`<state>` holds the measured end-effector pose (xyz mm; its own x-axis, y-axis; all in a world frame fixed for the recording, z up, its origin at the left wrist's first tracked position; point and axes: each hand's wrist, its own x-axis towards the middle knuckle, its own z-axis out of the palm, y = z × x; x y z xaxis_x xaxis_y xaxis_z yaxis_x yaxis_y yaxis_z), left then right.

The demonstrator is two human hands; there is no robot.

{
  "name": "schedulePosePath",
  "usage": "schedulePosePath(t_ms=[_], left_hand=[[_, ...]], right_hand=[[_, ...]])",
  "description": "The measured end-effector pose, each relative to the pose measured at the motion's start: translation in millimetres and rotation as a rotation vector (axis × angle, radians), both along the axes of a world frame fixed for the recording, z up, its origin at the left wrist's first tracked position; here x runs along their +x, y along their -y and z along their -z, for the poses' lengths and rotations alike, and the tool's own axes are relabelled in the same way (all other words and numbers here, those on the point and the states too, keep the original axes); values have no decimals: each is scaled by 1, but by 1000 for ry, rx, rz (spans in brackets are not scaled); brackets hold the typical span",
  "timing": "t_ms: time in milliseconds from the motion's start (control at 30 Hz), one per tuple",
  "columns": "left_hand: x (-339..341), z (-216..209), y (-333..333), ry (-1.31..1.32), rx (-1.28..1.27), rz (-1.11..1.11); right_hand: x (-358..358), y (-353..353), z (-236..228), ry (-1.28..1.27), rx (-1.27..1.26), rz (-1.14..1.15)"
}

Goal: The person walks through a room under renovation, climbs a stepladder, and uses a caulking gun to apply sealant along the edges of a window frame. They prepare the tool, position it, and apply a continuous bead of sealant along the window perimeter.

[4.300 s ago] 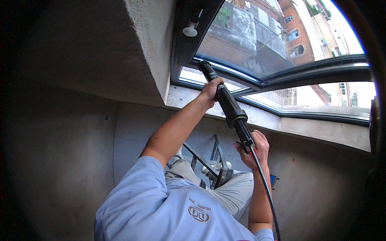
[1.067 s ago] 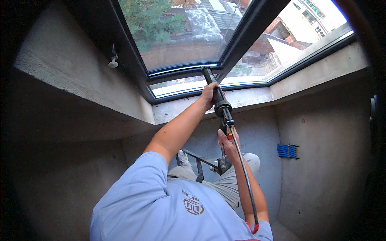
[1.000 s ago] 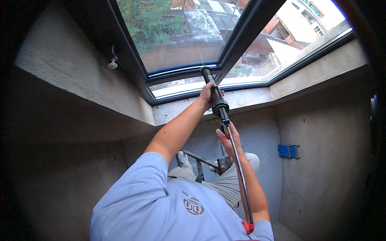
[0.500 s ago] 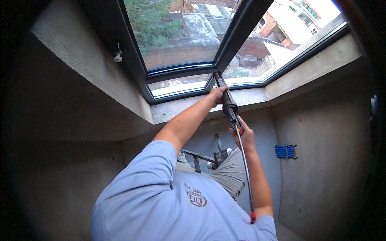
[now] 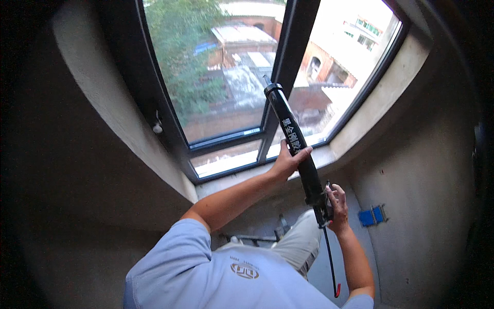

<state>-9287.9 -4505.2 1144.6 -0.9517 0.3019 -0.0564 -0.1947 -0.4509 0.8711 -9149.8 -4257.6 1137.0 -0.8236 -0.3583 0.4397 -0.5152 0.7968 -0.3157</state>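
Note:
A black caulking gun [image 5: 303, 167] with a long barrel slants up and to the left in front of the window, its thin nozzle pointing at the dark frame post. My left hand [image 5: 290, 160] is closed around the middle of the barrel, thumb across the top. Lower down, my right hand [image 5: 338, 208] is closed at the gun's handle end; the tool hides part of its grip, and some of its fingers are raised and bent. From the back of the gun a thin rod with a red hooked end [image 5: 337, 290] reaches down beside my right forearm.
The dark window frame [image 5: 289, 62] holds several panes, with a white handle [image 5: 157, 126] on its left side. Below runs a pale sill [image 5: 218, 185]. Bare plaster walls flank the opening. A blue wall box [image 5: 372, 216] sits at right, and a dark metal support [image 5: 257, 238] shows by my legs.
The gun has swung up toward me, its tip now higher and away from the lower window corner. My left hand is lower, and my right hand has moved down and right.

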Motion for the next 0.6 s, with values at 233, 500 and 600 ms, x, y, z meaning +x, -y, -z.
schedulePosePath(t_ms=[233, 500, 600], left_hand=[[13, -104, 43, -456, -166, -88], [-6, -226, 117, -739, -391, -481], [-18, -261, 142, -809, -397, -673]], right_hand=[[-55, 41, -17, -396, -85, -323], [-113, 116, -58, -17, -675, -341], [-124, 147, -96, -470, -416, -441]])
